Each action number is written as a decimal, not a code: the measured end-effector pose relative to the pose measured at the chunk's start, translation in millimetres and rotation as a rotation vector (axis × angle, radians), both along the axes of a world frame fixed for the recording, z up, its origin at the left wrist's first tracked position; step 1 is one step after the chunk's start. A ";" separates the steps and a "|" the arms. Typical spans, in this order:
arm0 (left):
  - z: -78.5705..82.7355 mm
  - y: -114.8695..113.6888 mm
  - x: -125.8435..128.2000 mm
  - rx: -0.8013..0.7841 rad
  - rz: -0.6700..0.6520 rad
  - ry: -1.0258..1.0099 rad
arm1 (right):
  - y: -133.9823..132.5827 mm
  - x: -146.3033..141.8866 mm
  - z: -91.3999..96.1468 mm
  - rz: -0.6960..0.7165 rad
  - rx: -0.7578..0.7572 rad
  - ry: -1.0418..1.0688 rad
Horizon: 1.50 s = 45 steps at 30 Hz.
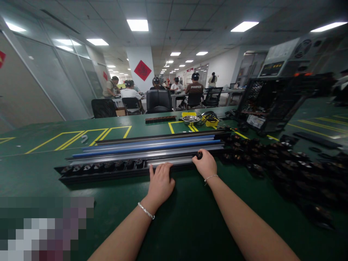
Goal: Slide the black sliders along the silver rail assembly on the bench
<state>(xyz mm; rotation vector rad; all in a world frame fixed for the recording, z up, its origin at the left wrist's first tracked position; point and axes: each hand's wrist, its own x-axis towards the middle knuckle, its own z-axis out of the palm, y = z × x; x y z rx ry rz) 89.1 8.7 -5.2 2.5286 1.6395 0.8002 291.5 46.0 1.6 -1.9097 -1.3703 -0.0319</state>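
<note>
A long black channel-like rail (103, 177) lies across the green table in front of me. Several small black parts (119, 165) sit in a row in its left half, while silvery surface shows along its right half. My left hand (161, 183) rests on the rail's near edge just right of that row, fingers extended and apart, with nothing seen in it. Toward the rail's right end, my right hand (207, 165) is closed on a small black part (199, 155) with a brownish top, held just above the rail. The fingers partly cover this part.
More long rails (152, 145), some blue-edged, lie behind. A heap of black parts (282, 166) spreads at right. Farther back stand a metal bowl (191, 119), a yellow container (212, 122) and an open computer case (266, 103). People sit at desks beyond an office chair (159, 100).
</note>
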 end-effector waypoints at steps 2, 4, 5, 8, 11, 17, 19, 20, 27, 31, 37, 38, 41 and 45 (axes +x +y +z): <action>-0.4 0.0 -0.4 0.008 -0.003 -0.004 | 0.8 2.9 -1.0 -0.012 0.007 0.013; -0.8 0.2 -0.5 0.013 -0.009 -0.011 | 1.2 6.8 -1.3 -0.035 0.007 0.026; -1.1 0.3 -0.5 0.013 -0.010 -0.015 | 1.1 8.8 -1.3 -0.044 0.005 0.029; -1.4 0.9 0.0 0.012 -0.005 -0.023 | 0.6 12.9 -0.6 -0.058 0.005 0.027; -1.5 1.3 0.3 0.011 0.002 -0.017 | 0.5 14.7 -0.3 -0.060 0.014 0.025; -2.1 1.4 -0.6 0.021 -0.005 -0.020 | 1.6 22.2 -2.1 -0.081 0.033 0.037; -2.8 1.7 -0.7 0.023 -0.005 -0.021 | 1.8 24.2 -2.4 -0.083 0.038 0.039; -3.2 1.8 -0.8 0.024 -0.005 -0.021 | 1.8 24.8 -2.3 -0.083 0.036 0.041; -4.1 2.1 -0.7 0.018 -0.007 -0.040 | 2.9 33.0 -1.5 -0.107 0.020 0.044; -3.4 1.7 -0.4 0.010 -0.011 -0.045 | -1.8 54.0 1.0 -0.225 -0.039 0.060; -2.9 1.5 -0.7 0.014 -0.020 -0.039 | -18.4 88.2 12.9 -0.246 -0.143 0.031; -2.8 1.4 -0.8 0.016 -0.022 -0.040 | -21.1 92.1 14.8 -0.226 -0.201 0.034; -2.9 1.4 -1.6 0.022 -0.027 -0.043 | -27.7 100.5 20.0 -0.176 -0.379 0.037; -3.9 1.9 -3.3 0.034 -0.038 -0.045 | -33.7 106.7 29.9 -0.161 -0.457 -0.005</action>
